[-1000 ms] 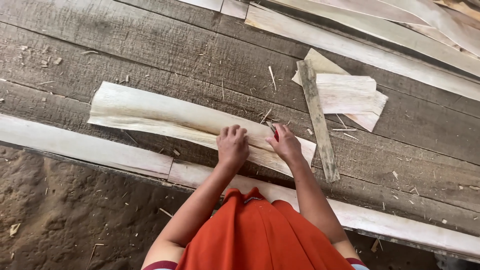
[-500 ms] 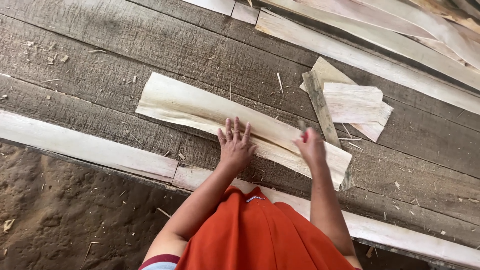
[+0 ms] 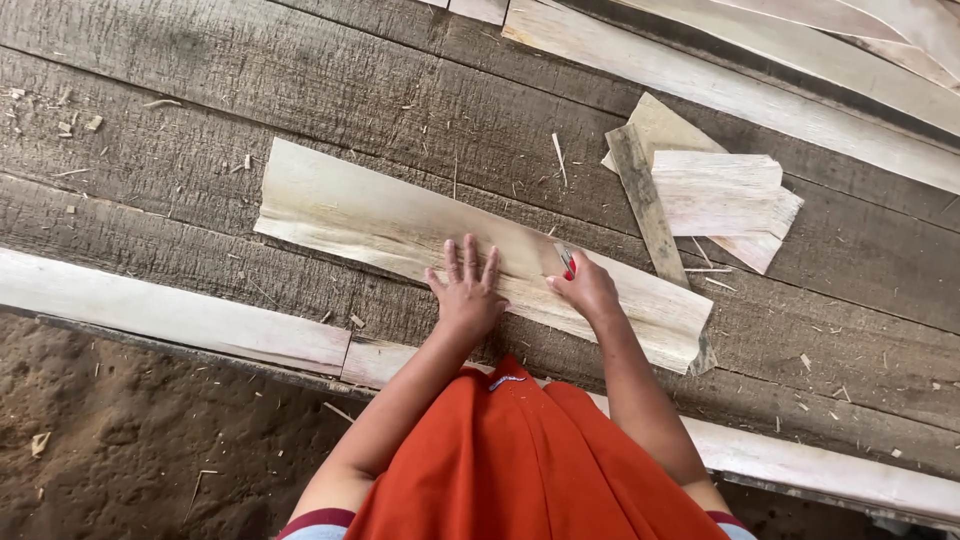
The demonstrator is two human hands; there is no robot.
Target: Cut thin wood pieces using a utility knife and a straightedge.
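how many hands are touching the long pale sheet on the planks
2. The left hand lies flat with fingers spread on the long pale sheet. The right hand rests further right on it, gripping a small red tool.

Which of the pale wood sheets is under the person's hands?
The long pale sheet across the planks; left hand flat on it, unlike the small stacked pieces at right.

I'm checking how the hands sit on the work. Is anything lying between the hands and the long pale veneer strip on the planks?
Nothing visible does. The left hand lies flat, fingers spread, directly on the long pale veneer strip. The right hand rests on it too, gripping a small red-handled tool.
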